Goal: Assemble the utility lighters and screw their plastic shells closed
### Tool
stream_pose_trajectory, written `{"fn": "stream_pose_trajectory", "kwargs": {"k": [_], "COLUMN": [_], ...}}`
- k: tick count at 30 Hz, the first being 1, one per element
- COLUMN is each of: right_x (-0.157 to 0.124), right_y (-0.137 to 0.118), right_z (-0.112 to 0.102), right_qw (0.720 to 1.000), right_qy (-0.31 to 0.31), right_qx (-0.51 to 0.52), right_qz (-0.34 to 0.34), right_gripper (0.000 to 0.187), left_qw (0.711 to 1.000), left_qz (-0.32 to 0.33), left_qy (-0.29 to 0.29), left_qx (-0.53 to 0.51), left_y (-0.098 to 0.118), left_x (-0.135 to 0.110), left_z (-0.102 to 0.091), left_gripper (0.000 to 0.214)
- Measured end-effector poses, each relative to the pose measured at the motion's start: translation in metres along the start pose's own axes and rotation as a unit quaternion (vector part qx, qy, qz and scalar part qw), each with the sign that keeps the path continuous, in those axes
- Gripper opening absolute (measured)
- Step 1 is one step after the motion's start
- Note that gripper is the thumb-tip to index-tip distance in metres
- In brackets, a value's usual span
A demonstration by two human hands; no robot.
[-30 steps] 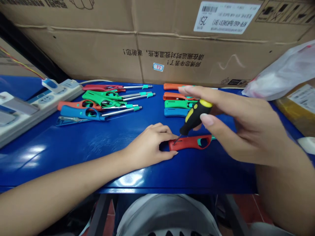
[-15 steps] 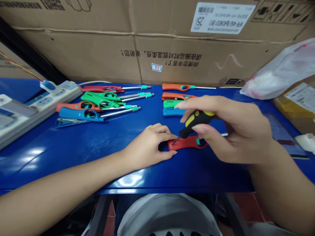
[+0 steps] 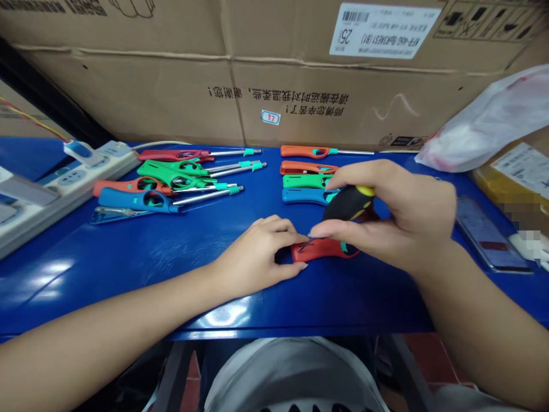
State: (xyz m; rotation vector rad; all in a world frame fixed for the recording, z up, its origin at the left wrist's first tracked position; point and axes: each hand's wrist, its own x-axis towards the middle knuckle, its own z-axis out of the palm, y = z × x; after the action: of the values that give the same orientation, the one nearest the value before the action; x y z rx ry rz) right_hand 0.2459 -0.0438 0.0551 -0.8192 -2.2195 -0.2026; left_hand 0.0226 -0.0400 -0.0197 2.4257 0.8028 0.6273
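A red long-nosed lighter (image 3: 323,249) lies on the blue table (image 3: 128,252) in front of me. My left hand (image 3: 257,257) is curled against its left end, fingers pressed on it and holding it down. My right hand (image 3: 394,214) is wrapped round a black-and-yellow screwdriver (image 3: 349,203), thumb and forefinger pinched low near the shaft. The tip touches the lighter's left end. Most of the lighter's nose is hidden under my right hand.
A pile of red, green and blue lighters (image 3: 171,180) lies at the back left. A neat row of lighters (image 3: 306,174) sits behind my right hand. A white power strip (image 3: 64,174) is at far left, a phone (image 3: 486,232) and plastic bag (image 3: 484,123) at right, cardboard boxes (image 3: 266,68) behind.
My right hand has closed down round the screwdriver, fingers curling from spread to a low pinch, and the handle has tipped flatter. The left hand and red lighter have stayed put.
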Motion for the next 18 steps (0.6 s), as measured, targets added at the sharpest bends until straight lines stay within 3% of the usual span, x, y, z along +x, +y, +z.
{"fn": "stream_pose_trajectory", "kwargs": {"k": [5,7,10,12,15,18], "right_x": [0.0,0.001,0.001,0.001,-0.001,-0.002], "right_y": [-0.003,-0.008,-0.013,-0.015,-0.014,-0.013], "right_z": [-0.006,-0.004,0.002,0.003,0.0,-0.004], "right_qw": [0.986,0.992,0.999,0.999,0.992,0.995], "right_qy": [-0.102,-0.07,0.007,-0.017,-0.108,-0.094], "right_qx": [0.134,0.102,-0.031,-0.031,0.063,0.043], "right_qz": [-0.002,0.0,0.01,0.023,0.007,-0.013], "right_gripper": [0.04,0.032,0.025,0.032,0.047,0.041], "left_qw": [1.0,1.0,1.0,1.0,1.0,1.0], "left_qz": [-0.002,0.0,0.0,-0.004,-0.008,-0.008], "left_qy": [0.002,0.007,0.011,0.01,0.003,0.007], "left_qx": [0.001,0.001,0.0,-0.004,-0.007,-0.008], "left_y": [0.001,0.001,0.001,0.001,0.002,0.003], "left_x": [0.0,0.0,0.001,0.002,0.001,0.001], "left_z": [0.0,0.0,0.0,0.0,0.0,-0.001], "left_gripper": [0.029,0.027,0.021,0.019,0.023,0.02]}}
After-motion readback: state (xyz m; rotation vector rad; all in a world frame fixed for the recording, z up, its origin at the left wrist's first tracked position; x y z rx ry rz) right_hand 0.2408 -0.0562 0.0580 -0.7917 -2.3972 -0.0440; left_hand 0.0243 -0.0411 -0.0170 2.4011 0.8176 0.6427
